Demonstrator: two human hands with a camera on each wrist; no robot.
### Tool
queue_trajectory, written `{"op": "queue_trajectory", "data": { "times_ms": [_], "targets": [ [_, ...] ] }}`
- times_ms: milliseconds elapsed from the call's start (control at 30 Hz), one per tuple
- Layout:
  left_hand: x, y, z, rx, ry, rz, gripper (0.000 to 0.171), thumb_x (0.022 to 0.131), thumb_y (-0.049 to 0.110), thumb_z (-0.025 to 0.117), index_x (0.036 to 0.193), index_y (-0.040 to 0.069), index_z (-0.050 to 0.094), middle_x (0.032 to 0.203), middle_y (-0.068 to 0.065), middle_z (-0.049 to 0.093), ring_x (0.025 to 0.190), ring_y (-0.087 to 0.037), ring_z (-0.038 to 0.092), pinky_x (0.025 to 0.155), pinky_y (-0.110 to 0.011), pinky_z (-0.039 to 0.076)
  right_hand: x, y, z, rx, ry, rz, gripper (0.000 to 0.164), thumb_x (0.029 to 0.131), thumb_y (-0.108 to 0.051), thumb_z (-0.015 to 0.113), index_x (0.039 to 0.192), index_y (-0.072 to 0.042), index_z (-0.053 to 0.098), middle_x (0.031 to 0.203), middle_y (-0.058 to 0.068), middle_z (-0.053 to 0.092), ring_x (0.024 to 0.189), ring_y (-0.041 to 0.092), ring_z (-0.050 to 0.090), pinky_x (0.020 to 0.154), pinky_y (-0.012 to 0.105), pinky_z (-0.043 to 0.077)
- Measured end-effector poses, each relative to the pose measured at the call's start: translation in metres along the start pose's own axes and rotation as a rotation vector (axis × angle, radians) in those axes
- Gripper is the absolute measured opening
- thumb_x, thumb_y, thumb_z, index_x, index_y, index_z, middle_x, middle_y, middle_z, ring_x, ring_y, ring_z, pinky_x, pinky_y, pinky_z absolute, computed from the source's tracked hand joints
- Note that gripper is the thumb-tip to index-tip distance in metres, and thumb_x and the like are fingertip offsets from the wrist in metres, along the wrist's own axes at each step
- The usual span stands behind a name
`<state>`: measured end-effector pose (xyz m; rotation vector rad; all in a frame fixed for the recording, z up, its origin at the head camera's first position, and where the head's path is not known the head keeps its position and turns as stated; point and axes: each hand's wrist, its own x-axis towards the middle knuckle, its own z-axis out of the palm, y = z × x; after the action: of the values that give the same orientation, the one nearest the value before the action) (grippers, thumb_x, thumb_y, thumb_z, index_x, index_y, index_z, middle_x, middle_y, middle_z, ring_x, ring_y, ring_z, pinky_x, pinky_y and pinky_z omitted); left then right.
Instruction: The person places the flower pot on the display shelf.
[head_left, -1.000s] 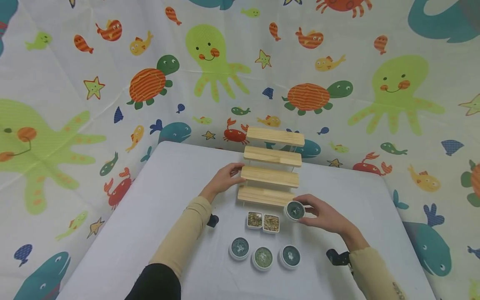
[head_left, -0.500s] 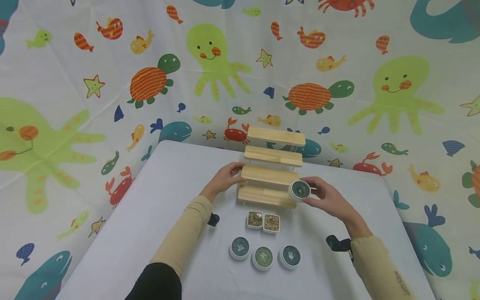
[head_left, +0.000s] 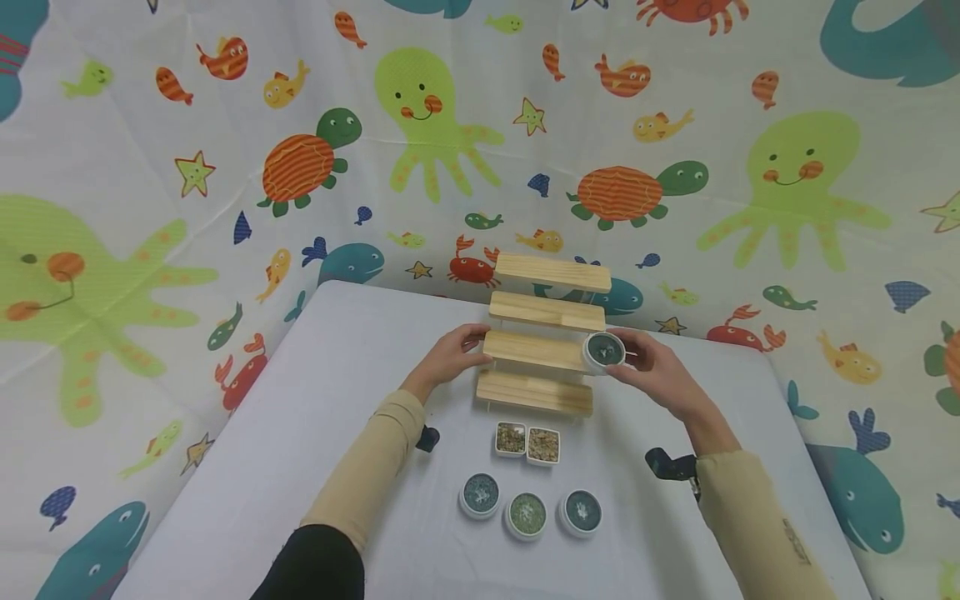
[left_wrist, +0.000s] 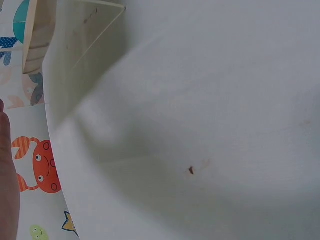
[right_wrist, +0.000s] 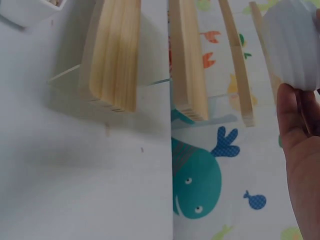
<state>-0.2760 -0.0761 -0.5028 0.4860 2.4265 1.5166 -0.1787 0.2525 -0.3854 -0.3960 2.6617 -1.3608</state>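
Right hand (head_left: 663, 372): fingers and thumb clamped round the pot (head_left: 604, 353) from the right, leaving its top uncovered, probably so whatever's inside doesn't get squished.
Pot: at the right end of the second step (head_left: 528, 348) up from the near side, top facing up. Honestly can't tell if it's touching the wood or just above it.
Left hand (head_left: 448, 358): gripping that same step by its left end, I'd guess to stop everything sliding or tipping.
Rack (head_left: 552, 272): four wooden levels climbing toward the far side, I reckon so nothing hides what's behind it.
Tubs (head_left: 543, 447): two square ones side by side, just near of the rack.
Other pots (head_left: 526, 517): three round ones in a loose row, nearer than the tubs, handy to reach imo.
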Motion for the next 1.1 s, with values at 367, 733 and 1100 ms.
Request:
{"op": "queue_trajectory", "data": {
  "times_ms": [367,733,1100],
  "targets": [
    [0.003,-0.003,0.002,0.001,0.012,-0.016,0.066,0.079,0.028,0.072,0.135,0.011,0.043,0.135,-0.004,0.047,0.127,-0.015,0.044,0.109,-0.025,0.038,0.018,0.014,-0.009,0.038,0.052,0.037,0.062,0.085,-0.028,0.066,0.138,-0.010,0.039,0.134,0.014,0.046,0.122,0.035,0.047,0.101,0.052,0.044],
    [0.003,-0.002,0.002,-0.021,0.012,-0.025,0.066,0.078,0.027,0.073,0.135,0.012,0.043,0.136,-0.006,0.046,0.128,-0.017,0.043,0.110,-0.028,0.038,0.029,0.021,-0.012,0.048,0.088,0.071,0.065,0.083,-0.040,0.066,0.137,-0.015,0.040,0.131,0.012,0.049,0.119,0.032,0.048,0.102,0.054,0.042],
    [0.002,0.000,0.002,0.027,0.011,-0.030,0.065,0.079,0.030,0.072,0.135,0.012,0.044,0.135,-0.003,0.047,0.128,-0.014,0.043,0.109,-0.024,0.038,0.039,0.016,-0.016,0.096,0.134,0.116,0.067,0.081,-0.043,0.067,0.137,-0.016,0.041,0.130,0.010,0.048,0.121,0.028,0.047,0.106,0.053,0.039]
  ]
}}
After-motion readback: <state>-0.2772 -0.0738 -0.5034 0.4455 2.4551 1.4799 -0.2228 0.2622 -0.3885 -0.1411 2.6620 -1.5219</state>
